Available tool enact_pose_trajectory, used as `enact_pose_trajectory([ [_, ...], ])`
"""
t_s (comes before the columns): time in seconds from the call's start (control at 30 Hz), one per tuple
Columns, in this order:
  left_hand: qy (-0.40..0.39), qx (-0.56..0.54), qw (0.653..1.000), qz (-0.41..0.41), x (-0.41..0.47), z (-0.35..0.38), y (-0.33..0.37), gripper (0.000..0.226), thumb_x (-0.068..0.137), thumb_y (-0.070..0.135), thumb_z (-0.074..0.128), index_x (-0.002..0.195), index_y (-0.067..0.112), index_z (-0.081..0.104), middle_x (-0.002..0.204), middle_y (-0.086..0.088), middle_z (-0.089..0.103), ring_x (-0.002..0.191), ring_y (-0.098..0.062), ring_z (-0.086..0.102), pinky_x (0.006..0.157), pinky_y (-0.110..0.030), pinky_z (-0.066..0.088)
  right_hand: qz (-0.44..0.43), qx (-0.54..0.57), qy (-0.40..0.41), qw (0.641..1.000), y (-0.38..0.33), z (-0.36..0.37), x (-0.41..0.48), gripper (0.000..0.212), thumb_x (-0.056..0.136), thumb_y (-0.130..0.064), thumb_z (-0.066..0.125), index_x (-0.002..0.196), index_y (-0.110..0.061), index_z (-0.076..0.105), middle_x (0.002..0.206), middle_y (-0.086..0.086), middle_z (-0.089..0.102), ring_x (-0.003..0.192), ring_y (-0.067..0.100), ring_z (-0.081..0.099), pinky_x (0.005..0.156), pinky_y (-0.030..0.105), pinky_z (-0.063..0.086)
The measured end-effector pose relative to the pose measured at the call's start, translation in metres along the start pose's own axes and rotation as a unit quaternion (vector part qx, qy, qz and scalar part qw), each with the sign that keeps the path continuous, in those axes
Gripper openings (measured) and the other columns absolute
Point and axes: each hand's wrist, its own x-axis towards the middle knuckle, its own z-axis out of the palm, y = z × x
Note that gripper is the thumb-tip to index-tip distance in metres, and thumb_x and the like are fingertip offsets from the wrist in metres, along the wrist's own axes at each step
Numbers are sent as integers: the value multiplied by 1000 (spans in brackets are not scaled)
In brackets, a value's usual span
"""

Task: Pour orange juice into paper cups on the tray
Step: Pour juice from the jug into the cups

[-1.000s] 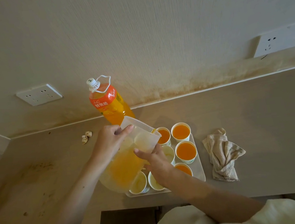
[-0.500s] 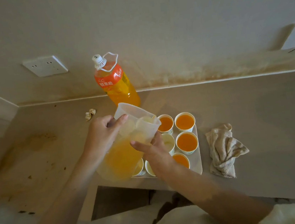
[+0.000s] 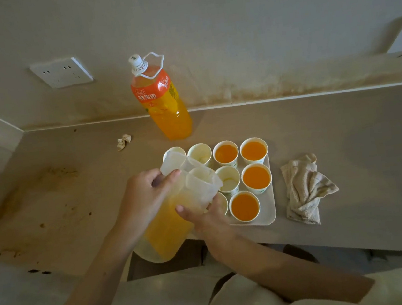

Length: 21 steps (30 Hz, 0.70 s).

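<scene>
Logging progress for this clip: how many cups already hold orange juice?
4 cups: two at the back row's right end, one middle right, one front right. The pitcher may hide others.

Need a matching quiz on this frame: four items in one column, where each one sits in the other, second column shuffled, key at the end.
Items
1. juice bottle
2. cloth
3. pitcher
4. crumpled paper

Places
A. held tilted over the tray by the left hand and the right hand
B. on the counter, right of the tray
C. on the counter, left of the bottle
D. standing by the wall, behind the tray

Pairs: 1-D, 2-B, 3-A, 4-C
</scene>
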Motion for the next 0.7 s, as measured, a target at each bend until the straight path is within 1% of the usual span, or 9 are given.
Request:
enact_pose_trajectory([
  [0.07, -10, -1, 1000, 8, -2, 1, -1, 52, 86, 46, 65, 54, 14, 39, 50, 3, 35, 49, -14, 37, 53, -32, 31, -8, 4, 14, 1000, 4, 1, -1, 97, 68, -22, 88, 141, -27, 26, 130, -3, 50, 122, 19, 50, 103, 47, 47],
  [0.13, -19, 4, 1000, 11, -3, 3, -1, 51, 87, 44, 64, 54, 14, 39, 50, 2, 35, 49, -15, 36, 53, -32, 30, -24, 11, 19, 999, 9, 2, 0, 108, 57, -31, 93, 142, -27, 28, 132, 1, 52, 124, 22, 51, 102, 51, 49],
  [0.2, -24, 6, 1000, 14, -1, 5, -1, 51, 86, 43, 64, 54, 14, 38, 49, 3, 32, 48, -14, 33, 52, -31, 28, -27, 24, 23, 999, 11, 4, 1, 114, 47, -41, 93, 141, -27, 30, 132, 3, 54, 123, 24, 53, 100, 53, 49],
  [0.27, -31, 10, 999, 20, 2, 6, -1, 51, 85, 44, 63, 54, 13, 37, 49, 3, 31, 47, -14, 31, 52, -31, 27, -32, 39, 23, 998, 13, 5, 2, 116, 44, -44, 93, 141, -28, 32, 132, 4, 54, 123, 25, 54, 99, 55, 49],
  [0.33, -38, 21, 999, 29, 5, 7, 0, 54, 85, 45, 63, 56, 5, 43, 50, 0, 35, 48, -14, 34, 52, -31, 28, -32, 46, 20, 998, 16, 3, 3, 115, 45, -46, 94, 141, -30, 32, 132, 3, 55, 122, 25, 54, 100, 55, 49],
  [0.4, -44, 36, 998, 37, 8, 9, 2, 57, 85, 46, 63, 60, -3, 48, 53, -3, 38, 50, -15, 37, 53, -31, 30, -26, 49, 14, 998, 16, 2, 2, 108, 51, -42, 92, 140, -33, 31, 131, 0, 54, 122, 23, 53, 101, 54, 48],
  [0.43, -44, 40, 997, 40, 8, 10, 3, 57, 85, 46, 64, 60, -3, 48, 53, -4, 38, 50, -15, 37, 53, -31, 29, -24, 51, 14, 998, 17, 2, 2, 104, 55, -39, 90, 140, -33, 30, 131, -1, 54, 122, 23, 53, 102, 54, 47],
  [0.5, -46, 46, 997, 41, 9, 12, 5, 53, 85, 46, 64, 57, 4, 47, 52, -1, 37, 49, -14, 36, 52, -29, 29, -22, 60, 16, 998, 17, 0, 1, 99, 59, -34, 87, 140, -32, 30, 130, 0, 54, 122, 23, 52, 103, 54, 47],
  [0.7, -55, 42, 997, 24, 14, 16, 6, 52, 84, 46, 65, 54, 9, 43, 50, 1, 37, 47, -16, 38, 51, -30, 32, -13, 84, 11, 996, 18, -3, 1, 98, 62, -31, 87, 141, -31, 29, 131, 1, 54, 122, 23, 53, 103, 54, 46],
])
